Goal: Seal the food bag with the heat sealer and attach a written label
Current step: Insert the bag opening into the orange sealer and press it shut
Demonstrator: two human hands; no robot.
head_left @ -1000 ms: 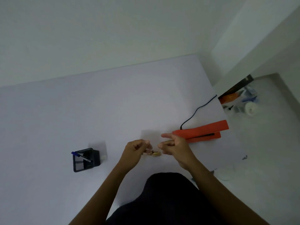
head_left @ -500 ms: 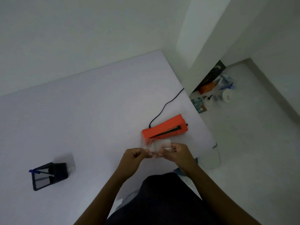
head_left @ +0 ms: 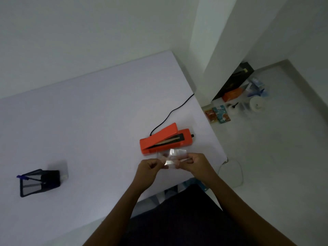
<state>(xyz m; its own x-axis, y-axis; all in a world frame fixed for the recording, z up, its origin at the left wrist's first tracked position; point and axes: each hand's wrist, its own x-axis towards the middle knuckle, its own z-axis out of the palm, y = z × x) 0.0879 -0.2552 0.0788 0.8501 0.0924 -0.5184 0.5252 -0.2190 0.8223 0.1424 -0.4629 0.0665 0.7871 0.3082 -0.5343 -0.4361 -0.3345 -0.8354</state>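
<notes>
A small clear plastic food bag (head_left: pixel 173 157) is held above the white table (head_left: pixel 88 121), pinched at its left side by my left hand (head_left: pixel 148 168) and at its right side by my right hand (head_left: pixel 196 163). Its contents are hidden behind my fingers. Just beyond the bag lies the orange heat sealer (head_left: pixel 166 139) with its lid raised and its dark sealing strip showing. A black cord (head_left: pixel 170 114) runs from the sealer to the table's far right edge.
A black mesh pen holder (head_left: pixel 38 182) with a blue pen (head_left: pixel 22 177) stands at the left, a small white pad (head_left: pixel 64 175) beside it. The table's right edge is close to the sealer. Packets and a white container (head_left: pixel 256 104) lie on the floor.
The view has swung right, so the sealer and pen holder appear further left. Both hands lifted the bag and spread it flat in front of the sealer.
</notes>
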